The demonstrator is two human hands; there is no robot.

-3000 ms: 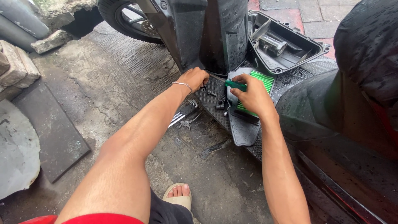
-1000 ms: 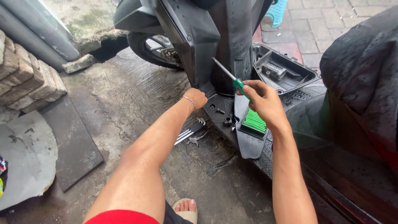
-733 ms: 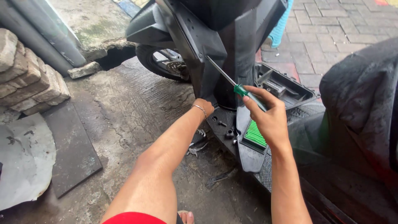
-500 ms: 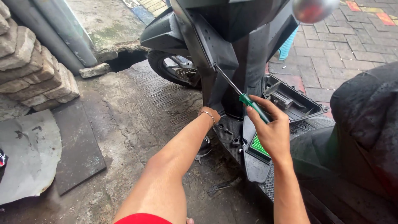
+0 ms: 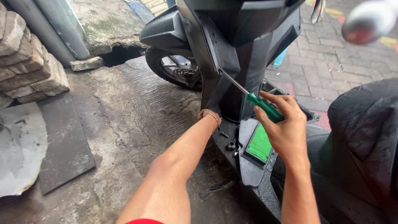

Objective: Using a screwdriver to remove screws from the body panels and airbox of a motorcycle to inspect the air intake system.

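A dark slab (image 5: 64,145) lies on wet concrete at left. The left hand (image 5: 208,115) rests on the scooter (image 5: 244,45) footboard, grip unclear. The right hand (image 5: 286,126) clenches a green screwdriver (image 5: 259,103), tip on the front panel, above a green-faced cover (image 5: 259,145)

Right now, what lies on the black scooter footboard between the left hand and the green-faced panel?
In the head view, small dark loose fasteners lie between the left hand and the green-faced panel.
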